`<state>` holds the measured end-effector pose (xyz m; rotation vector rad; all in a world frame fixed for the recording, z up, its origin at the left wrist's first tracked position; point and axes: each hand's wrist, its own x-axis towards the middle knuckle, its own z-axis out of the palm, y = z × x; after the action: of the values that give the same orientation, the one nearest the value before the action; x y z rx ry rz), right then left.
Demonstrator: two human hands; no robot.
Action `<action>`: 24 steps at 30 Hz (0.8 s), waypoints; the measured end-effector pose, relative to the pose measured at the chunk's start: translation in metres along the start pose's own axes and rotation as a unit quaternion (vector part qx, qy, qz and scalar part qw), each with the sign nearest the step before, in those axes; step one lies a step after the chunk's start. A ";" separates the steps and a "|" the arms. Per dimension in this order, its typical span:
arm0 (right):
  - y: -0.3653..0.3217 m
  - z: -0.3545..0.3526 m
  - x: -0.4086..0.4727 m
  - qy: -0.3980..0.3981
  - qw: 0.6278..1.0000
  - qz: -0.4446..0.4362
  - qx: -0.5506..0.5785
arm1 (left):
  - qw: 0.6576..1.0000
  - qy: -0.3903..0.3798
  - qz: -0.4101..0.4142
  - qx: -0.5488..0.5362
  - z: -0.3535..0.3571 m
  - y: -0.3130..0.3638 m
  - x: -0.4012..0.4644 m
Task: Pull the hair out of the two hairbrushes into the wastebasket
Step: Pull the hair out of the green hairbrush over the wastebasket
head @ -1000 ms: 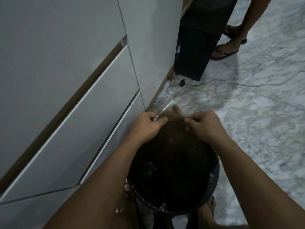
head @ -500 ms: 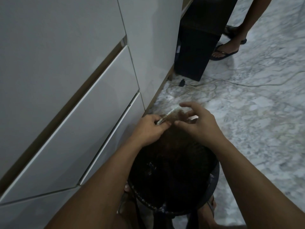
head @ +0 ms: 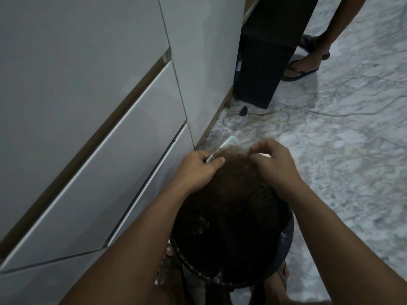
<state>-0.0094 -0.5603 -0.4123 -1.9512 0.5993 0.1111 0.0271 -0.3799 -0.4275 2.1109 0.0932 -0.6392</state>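
- My left hand [head: 198,170] clamps the pale plastic hairbrush [head: 224,146] over the dark round woven wastebasket [head: 275,216], so loosened strands fall inside.
- My right hand [head: 275,164] pinches the brown hair tuft [head: 237,154], fingertips together, pulling away from the bristles.

home, white drawers [head: 123,164], marble floor [head: 352,150]

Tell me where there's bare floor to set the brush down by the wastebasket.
Bare marble floor lies right of the wastebasket, below the white cable. Crowded: the cabinet hugs the basket's left, and cable loops fill the floor beyond the hairbrush.
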 end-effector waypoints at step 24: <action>0.009 -0.007 0.000 -0.141 0.985 -0.080 -0.066 | 0.995 -0.055 -0.038 0.073 -0.009 0.006 -0.004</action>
<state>-0.0150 -0.5696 -0.4162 -2.0565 0.2535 0.3277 0.0294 -0.3754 -0.4171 2.2165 0.0660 -0.8277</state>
